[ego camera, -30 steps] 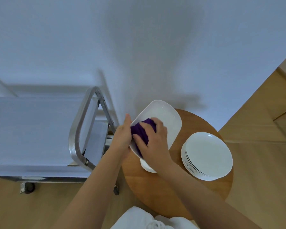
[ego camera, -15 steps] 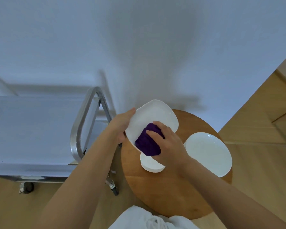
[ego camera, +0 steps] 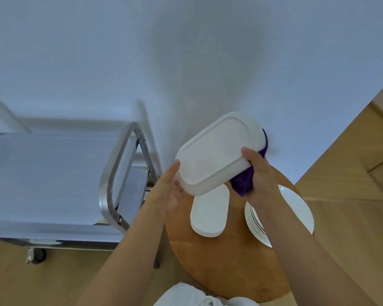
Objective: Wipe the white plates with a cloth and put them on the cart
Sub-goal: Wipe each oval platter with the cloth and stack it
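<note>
A white oblong plate (ego camera: 217,153) is held up above the round wooden table (ego camera: 226,266), turned so its underside faces me. My left hand (ego camera: 170,191) supports its lower left edge with spread fingers. My right hand (ego camera: 260,175) grips its right edge together with a purple cloth (ego camera: 243,184) that is bunched behind the plate. Another oblong white plate (ego camera: 209,214) lies on the table below. A stack of round white plates (ego camera: 296,208) stands at the table's right, partly behind my right forearm. The cart (ego camera: 42,173) with its metal handle (ego camera: 113,173) stands to the left.
A white wall rises close behind the table and cart. Wood flooring runs on the right and along the bottom. The cart's caster (ego camera: 37,255) shows at the lower left. White clothing (ego camera: 186,294) fills the bottom edge.
The oblong plate has been lifted and flipped from face-up to underside-up. The purple cloth went from on top of the plate to behind it, and my right hand moved to the plate's right edge.
</note>
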`<state>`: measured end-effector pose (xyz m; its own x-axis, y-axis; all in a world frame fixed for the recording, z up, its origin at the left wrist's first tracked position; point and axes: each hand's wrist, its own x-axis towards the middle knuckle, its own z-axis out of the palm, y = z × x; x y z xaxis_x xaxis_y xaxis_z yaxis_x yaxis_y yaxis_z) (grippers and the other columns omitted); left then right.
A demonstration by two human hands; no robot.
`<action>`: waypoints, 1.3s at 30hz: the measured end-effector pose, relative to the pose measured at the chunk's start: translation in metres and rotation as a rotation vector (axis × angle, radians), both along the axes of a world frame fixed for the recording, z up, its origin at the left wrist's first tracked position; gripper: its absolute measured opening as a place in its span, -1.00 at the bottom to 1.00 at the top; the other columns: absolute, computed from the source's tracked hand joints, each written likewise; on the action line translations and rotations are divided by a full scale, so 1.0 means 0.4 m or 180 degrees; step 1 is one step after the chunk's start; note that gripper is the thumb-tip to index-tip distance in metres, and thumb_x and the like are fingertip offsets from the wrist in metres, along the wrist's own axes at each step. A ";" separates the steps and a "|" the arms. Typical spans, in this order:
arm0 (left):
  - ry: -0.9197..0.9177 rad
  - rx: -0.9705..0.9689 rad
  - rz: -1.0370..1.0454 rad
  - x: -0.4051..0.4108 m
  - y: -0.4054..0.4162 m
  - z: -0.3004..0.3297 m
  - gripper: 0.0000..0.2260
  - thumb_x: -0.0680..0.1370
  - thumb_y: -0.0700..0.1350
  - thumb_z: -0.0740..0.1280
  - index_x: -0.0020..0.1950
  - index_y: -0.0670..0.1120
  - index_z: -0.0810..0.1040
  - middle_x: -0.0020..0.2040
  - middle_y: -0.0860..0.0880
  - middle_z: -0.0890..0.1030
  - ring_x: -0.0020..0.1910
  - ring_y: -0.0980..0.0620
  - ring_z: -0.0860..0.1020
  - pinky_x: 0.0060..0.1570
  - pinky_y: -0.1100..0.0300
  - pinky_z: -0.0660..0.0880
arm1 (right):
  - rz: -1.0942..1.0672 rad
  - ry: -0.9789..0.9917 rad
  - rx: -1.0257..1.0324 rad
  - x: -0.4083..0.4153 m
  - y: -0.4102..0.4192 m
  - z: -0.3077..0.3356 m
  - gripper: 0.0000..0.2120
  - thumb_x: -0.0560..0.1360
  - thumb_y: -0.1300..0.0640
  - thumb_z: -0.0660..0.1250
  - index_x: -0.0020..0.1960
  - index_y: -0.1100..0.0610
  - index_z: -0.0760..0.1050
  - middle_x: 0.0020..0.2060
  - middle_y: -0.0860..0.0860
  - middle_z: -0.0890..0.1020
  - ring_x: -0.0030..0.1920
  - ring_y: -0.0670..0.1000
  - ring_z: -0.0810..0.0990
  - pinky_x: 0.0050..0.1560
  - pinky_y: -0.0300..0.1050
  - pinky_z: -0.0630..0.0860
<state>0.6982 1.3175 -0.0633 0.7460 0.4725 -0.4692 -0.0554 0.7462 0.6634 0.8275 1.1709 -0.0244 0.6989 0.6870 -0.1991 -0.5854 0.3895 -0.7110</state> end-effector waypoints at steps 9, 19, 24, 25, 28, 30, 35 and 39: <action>-0.0561 -0.0426 0.0169 0.001 -0.018 0.028 -0.62 0.32 -0.29 0.38 0.13 -0.15 0.54 0.00 -0.19 0.69 -0.08 -0.18 0.68 -0.27 -0.11 0.61 | -0.0148 0.0050 -0.0286 -0.011 -0.024 -0.070 -0.56 0.31 0.05 0.51 0.16 0.05 0.52 0.04 0.09 0.65 0.00 0.13 0.64 -0.08 0.07 0.60; 0.0391 0.1773 -0.0355 0.015 0.007 0.081 -0.73 0.40 -0.36 0.42 -0.03 -0.03 0.57 -0.24 0.05 0.70 -0.19 -0.01 0.67 -0.33 0.14 0.59 | -0.1771 -0.2592 -0.1689 -0.030 0.025 -0.018 -0.57 0.28 -0.23 0.36 0.09 -0.15 0.42 0.07 -0.18 0.38 0.12 -0.14 0.45 0.06 -0.39 0.42; 0.0349 0.2384 -0.0756 0.028 -0.025 0.091 -0.84 0.46 -0.31 0.39 -0.03 -0.09 0.61 -0.18 -0.04 0.70 -0.13 -0.11 0.66 -0.18 0.08 0.62 | -0.1241 -0.4002 -0.1842 -0.096 0.127 0.019 -0.44 0.41 -0.24 0.20 0.28 0.08 0.43 0.29 0.03 0.30 0.24 0.02 0.35 0.18 -0.35 0.34; 0.0279 0.2504 -0.0825 0.023 -0.029 0.097 -0.87 0.49 -0.28 0.37 -0.04 -0.08 0.61 -0.20 -0.04 0.70 -0.16 -0.08 0.67 -0.20 0.12 0.62 | -0.1181 -0.4177 -0.1959 -0.108 0.140 0.019 -0.46 0.45 -0.21 0.15 0.29 0.09 0.44 0.33 0.09 0.30 0.27 0.07 0.32 0.22 -0.19 0.35; 0.0222 0.2753 -0.0904 0.002 -0.037 0.112 -0.81 0.44 -0.32 0.42 -0.10 -0.03 0.62 -0.23 0.01 0.70 -0.21 0.02 0.67 -0.27 0.27 0.57 | -0.1248 -0.4303 -0.2155 -0.109 0.154 0.018 -0.60 0.50 -0.05 0.20 0.26 0.12 0.48 0.34 0.17 0.33 0.28 0.15 0.33 0.23 0.01 0.37; 0.0204 0.2804 -0.0957 -0.011 -0.043 0.116 -0.78 0.40 -0.35 0.43 -0.14 -0.02 0.63 -0.24 0.05 0.69 -0.21 0.09 0.66 -0.28 0.34 0.54 | -0.1160 -0.4120 -0.2053 -0.094 0.148 0.014 -0.61 0.48 0.00 0.25 0.26 0.14 0.47 0.32 0.16 0.34 0.27 0.13 0.34 0.20 -0.04 0.40; 0.0067 0.2546 -0.0839 -0.026 -0.049 0.132 -0.80 0.39 -0.28 0.48 -0.12 0.01 0.64 -0.21 0.07 0.70 -0.19 0.11 0.67 -0.29 0.31 0.56 | -0.1404 -0.3769 -0.1950 -0.050 0.122 -0.009 -0.61 0.47 -0.04 0.25 0.23 0.12 0.47 0.22 0.02 0.34 0.19 0.04 0.40 0.12 -0.35 0.32; -0.0051 0.2265 -0.0796 -0.036 -0.043 0.152 -0.81 0.32 -0.14 0.53 -0.09 0.03 0.68 -0.11 -0.04 0.71 -0.08 -0.04 0.68 -0.18 0.13 0.62 | -0.1432 -0.3658 -0.2237 -0.010 0.098 -0.043 -0.57 0.46 -0.11 0.22 0.25 0.07 0.46 0.22 0.00 0.33 0.16 -0.03 0.38 0.16 -0.17 0.39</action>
